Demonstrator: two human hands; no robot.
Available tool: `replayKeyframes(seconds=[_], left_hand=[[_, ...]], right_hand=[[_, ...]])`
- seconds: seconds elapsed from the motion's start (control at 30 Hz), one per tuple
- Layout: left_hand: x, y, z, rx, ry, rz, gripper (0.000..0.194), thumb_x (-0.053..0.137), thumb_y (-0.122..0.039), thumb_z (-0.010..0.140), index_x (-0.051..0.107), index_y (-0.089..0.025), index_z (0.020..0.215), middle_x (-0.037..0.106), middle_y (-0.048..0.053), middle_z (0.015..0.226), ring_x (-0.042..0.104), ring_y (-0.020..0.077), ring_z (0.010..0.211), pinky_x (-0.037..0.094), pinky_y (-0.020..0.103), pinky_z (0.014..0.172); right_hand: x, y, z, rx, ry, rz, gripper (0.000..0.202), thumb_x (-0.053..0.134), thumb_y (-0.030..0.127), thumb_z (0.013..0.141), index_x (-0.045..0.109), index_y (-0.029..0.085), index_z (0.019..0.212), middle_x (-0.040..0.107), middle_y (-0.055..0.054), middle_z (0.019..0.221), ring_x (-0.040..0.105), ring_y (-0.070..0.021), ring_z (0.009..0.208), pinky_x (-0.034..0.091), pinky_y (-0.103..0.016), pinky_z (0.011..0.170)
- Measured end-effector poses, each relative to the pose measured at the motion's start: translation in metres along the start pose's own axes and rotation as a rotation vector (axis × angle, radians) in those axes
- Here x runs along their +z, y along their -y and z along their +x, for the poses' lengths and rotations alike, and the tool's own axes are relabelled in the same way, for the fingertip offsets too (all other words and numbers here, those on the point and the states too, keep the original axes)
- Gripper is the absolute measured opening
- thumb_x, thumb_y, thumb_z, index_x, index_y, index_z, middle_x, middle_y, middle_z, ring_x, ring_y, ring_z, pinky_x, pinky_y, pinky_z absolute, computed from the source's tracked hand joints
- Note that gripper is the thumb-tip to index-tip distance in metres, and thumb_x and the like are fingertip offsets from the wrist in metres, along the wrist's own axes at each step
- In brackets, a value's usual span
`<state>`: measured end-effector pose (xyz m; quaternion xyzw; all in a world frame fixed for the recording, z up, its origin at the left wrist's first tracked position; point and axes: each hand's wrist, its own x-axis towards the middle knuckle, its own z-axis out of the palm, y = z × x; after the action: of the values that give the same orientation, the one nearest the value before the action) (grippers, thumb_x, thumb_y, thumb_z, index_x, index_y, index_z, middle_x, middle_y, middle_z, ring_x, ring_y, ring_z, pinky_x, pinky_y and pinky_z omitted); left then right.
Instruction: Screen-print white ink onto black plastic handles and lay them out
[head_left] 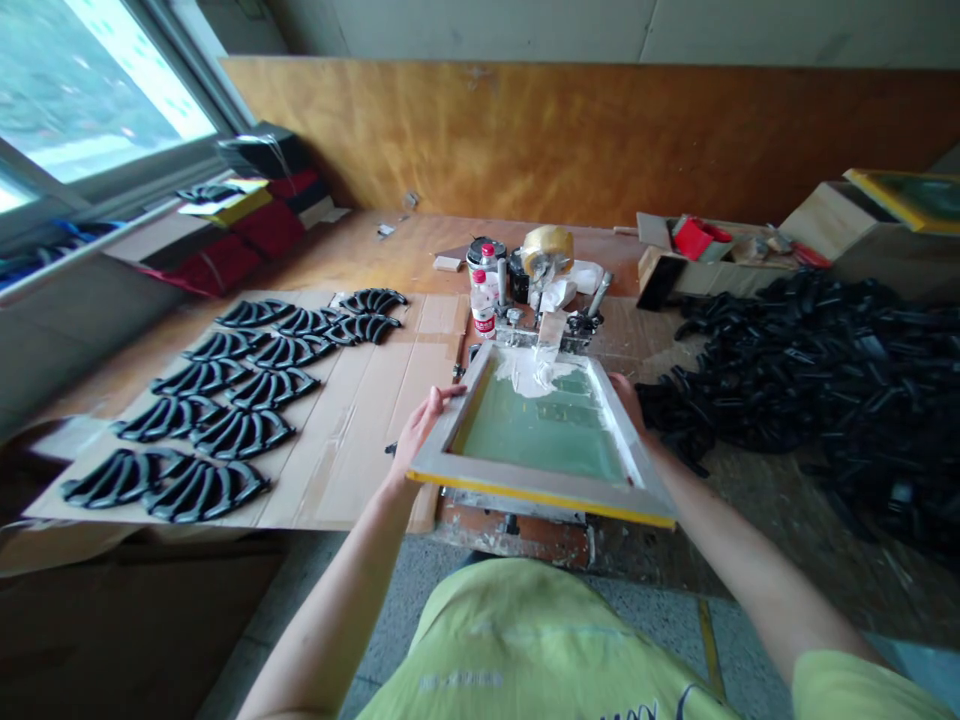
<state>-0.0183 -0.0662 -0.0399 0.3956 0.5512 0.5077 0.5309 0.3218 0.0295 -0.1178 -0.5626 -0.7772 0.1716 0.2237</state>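
Note:
A screen frame [495,474] with a yellow front edge and green mesh [544,430] is tilted over a stand at the bench front. White paste [531,372] covers the mesh's far end, beside a metal clamp [550,335]. My left hand [425,424] grips the frame's left side, fingers along its outer edge. At the right side, my right hand [628,400] is against the frame, its fingers mostly hidden behind the rim. Curved black ribbed parts [244,430] lie in rows on cardboard [352,440] to the left.
A large heap of black parts [810,370] covers the right side of the bench. Bottles [482,308], a dark can [517,275] and a tape-wrapped lump [547,250] stand behind the frame. An open box [705,275] is at the back right, red boxes [217,262] at the left.

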Motion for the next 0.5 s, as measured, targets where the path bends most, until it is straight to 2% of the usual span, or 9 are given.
replayKeyframes(seconds=[0.1,0.17,0.23,0.33,0.43,0.5], left_hand=[[-0.011,0.044,-0.010,-0.186,0.034,0.080,0.070,0.064,-0.062,0.073,0.060,-0.019,0.127,0.068,0.002,0.080,0.057,0.0128,0.059,0.043,0.023,0.053],[-0.013,0.073,-0.008,-0.202,0.030,0.086,0.082,0.068,-0.057,0.071,0.047,-0.020,0.140,0.067,0.001,0.077,0.056,0.0119,0.057,0.043,0.022,0.053],[-0.014,0.095,-0.003,-0.194,0.028,0.106,0.086,0.068,-0.054,0.071,0.040,-0.020,0.145,0.065,0.000,0.075,0.056,0.0115,0.056,0.043,0.022,0.053],[-0.015,0.115,0.003,-0.167,0.041,0.159,0.079,0.063,-0.054,0.076,0.042,-0.019,0.144,0.065,0.001,0.078,0.057,0.0116,0.059,0.043,0.022,0.054],[-0.018,0.122,0.004,-0.145,0.039,0.198,0.072,0.060,-0.054,0.080,0.045,-0.020,0.142,0.067,0.002,0.085,0.059,0.0128,0.067,0.045,0.022,0.058],[-0.019,0.124,0.003,-0.144,0.026,0.212,0.069,0.058,-0.055,0.081,0.047,-0.021,0.141,0.067,0.003,0.087,0.060,0.0136,0.071,0.046,0.023,0.062]], right_hand=[[-0.020,0.000,0.018,0.055,-0.230,-0.065,0.035,0.049,0.029,0.089,0.062,0.014,0.118,0.061,-0.018,0.117,0.055,-0.0305,0.112,0.042,-0.048,0.098],[-0.016,0.018,0.043,-0.043,-0.302,-0.118,0.046,0.061,0.029,0.083,0.055,0.015,0.127,0.053,-0.018,0.128,0.050,-0.0307,0.119,0.039,-0.046,0.102],[-0.003,0.040,0.069,-0.167,-0.213,-0.181,0.050,0.069,0.026,0.079,0.054,0.017,0.126,0.054,-0.016,0.126,0.050,-0.0297,0.118,0.041,-0.043,0.100],[0.019,0.065,0.090,-0.170,0.009,-0.296,0.025,0.064,0.020,0.082,0.061,0.016,0.107,0.065,-0.013,0.102,0.058,-0.0260,0.100,0.045,-0.035,0.088],[0.032,0.078,0.077,-0.124,0.099,-0.390,0.012,0.058,0.017,0.085,0.061,0.014,0.097,0.067,-0.014,0.092,0.059,-0.0242,0.089,0.043,-0.031,0.081],[0.035,0.084,0.054,-0.182,0.120,-0.401,0.011,0.054,0.014,0.087,0.061,0.013,0.094,0.067,-0.015,0.092,0.058,-0.0242,0.090,0.042,-0.031,0.080]])
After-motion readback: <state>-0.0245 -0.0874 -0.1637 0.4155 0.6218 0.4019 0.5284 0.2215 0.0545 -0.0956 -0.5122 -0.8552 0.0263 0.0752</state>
